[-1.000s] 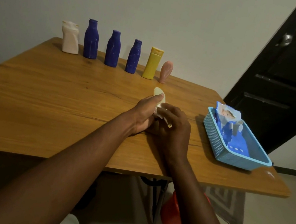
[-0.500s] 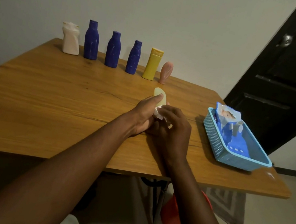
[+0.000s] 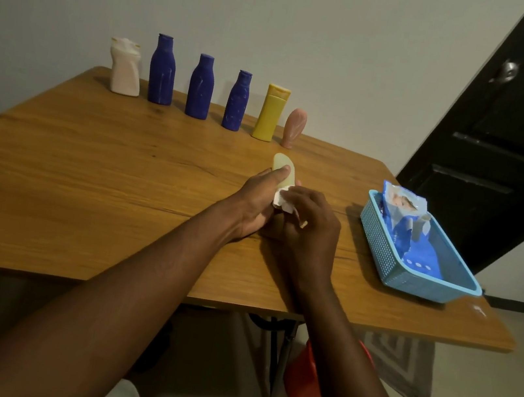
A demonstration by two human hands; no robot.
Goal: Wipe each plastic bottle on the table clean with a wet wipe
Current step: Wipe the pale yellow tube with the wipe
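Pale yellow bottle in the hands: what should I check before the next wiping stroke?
1. Left hand has a grip on the pale yellow bottle, thumb across it: ok.
2. Right hand pinches the wet wipe against the bottle: ok.
3. Bottle's lower half wiped: cannot tell, the hands hide it.
4. Wipe's condition: cannot tell, only a crumpled white corner shows.
5. Six other bottles upright in a row at the table's far edge, apart from the hands: ok.
6. Wipe pack in the blue basket to the right: ok.
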